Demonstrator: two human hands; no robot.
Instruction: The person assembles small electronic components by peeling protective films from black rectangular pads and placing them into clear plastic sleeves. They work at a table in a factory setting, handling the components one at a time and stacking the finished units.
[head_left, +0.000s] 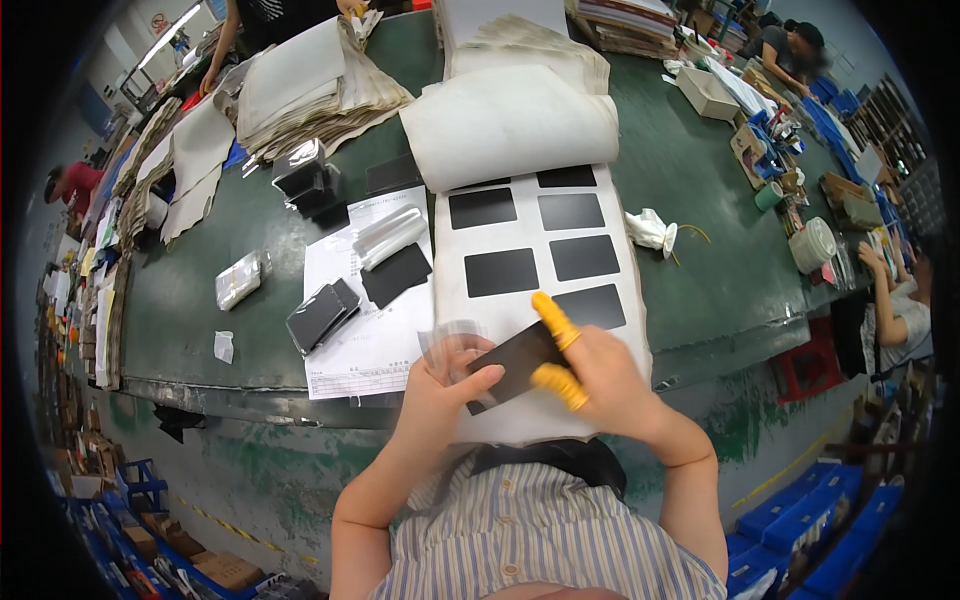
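A black card [518, 366] is held tilted above the near end of a white sheet. My left hand [432, 398] grips its left end, thumb on top, with a crumpled clear plastic sleeve [452, 345] by the fingers. At the card's other end is my right hand [612, 388], wearing yellow finger cots [556, 322] on two digits; these sit about the card's edges. Beyond the hands, more black cards [502, 273] lie in two columns on the white sheet [528, 220]. The fingers under the card are hidden.
Left of the sheet, a printed paper [335, 262] bears stacked black cards [323, 314] and a clear plastic bundle [391, 237]. A wrapped pack [239, 281] lies farther left on the green table [180, 330]. Thick paper stacks [310, 90] stand behind. Other people work around the table.
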